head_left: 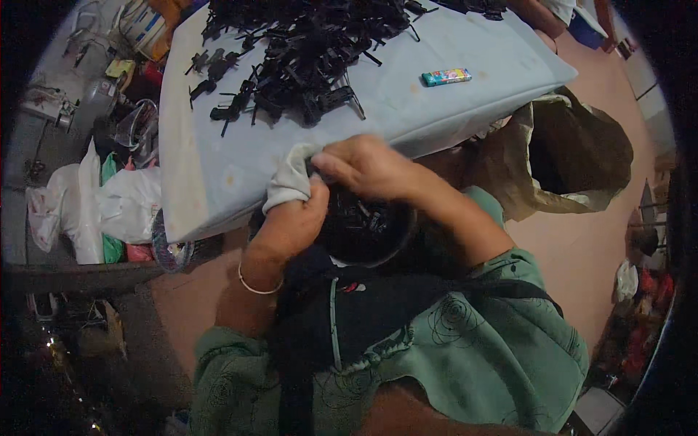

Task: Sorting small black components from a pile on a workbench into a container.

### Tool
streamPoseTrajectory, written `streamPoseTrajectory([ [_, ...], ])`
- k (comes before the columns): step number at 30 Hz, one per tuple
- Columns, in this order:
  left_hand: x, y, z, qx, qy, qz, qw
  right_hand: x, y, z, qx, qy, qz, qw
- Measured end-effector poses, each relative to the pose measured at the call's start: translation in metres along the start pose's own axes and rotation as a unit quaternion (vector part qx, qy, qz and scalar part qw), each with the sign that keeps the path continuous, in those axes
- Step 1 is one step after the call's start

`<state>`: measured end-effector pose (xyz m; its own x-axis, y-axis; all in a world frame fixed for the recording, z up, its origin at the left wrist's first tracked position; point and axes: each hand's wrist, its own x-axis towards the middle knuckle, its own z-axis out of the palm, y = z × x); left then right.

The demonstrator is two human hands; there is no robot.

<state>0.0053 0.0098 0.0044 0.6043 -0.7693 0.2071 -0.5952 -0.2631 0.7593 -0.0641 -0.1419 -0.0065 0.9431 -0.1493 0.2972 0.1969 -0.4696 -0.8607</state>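
Observation:
My left hand [299, 218] is closed around a light grey cloth [291, 178], which covers its fingers. My right hand [367, 166] is curled tight right beside it, slightly blurred. The fingertips meet at a small dark spot; whatever is pinched there I cannot make out. Below both hands a black round tub [363, 243] holds several small black pieces [374, 218]. Beyond the hands, a large heap of black plastic parts with thin prongs [305, 54] lies on the table [392, 109], which has a pale cover.
A small colourful packet [446, 77] lies on the table's right part. An open brown sack [523, 174] stands on the floor at the right. White plastic bags [131, 203] and clutter fill the left side. At the far right edge of the table, part of another person's arm [538, 16] shows.

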Motion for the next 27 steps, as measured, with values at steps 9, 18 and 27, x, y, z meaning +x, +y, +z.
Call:
streamPoseTrajectory([
  [9,-0.002,-0.001,-0.001,-0.09,-0.123,-0.038,0.988,0.029,0.031,-0.034,-0.377,0.142,-0.002,0.915],
  [18,0.018,0.009,0.014,-0.263,0.054,-0.004,0.963,0.0,0.006,-0.019,-0.055,0.101,-0.06,0.992],
  [27,0.016,0.005,0.015,-0.274,0.106,-0.017,0.956,-0.011,-0.023,-0.01,-0.016,0.047,-0.227,0.973],
])
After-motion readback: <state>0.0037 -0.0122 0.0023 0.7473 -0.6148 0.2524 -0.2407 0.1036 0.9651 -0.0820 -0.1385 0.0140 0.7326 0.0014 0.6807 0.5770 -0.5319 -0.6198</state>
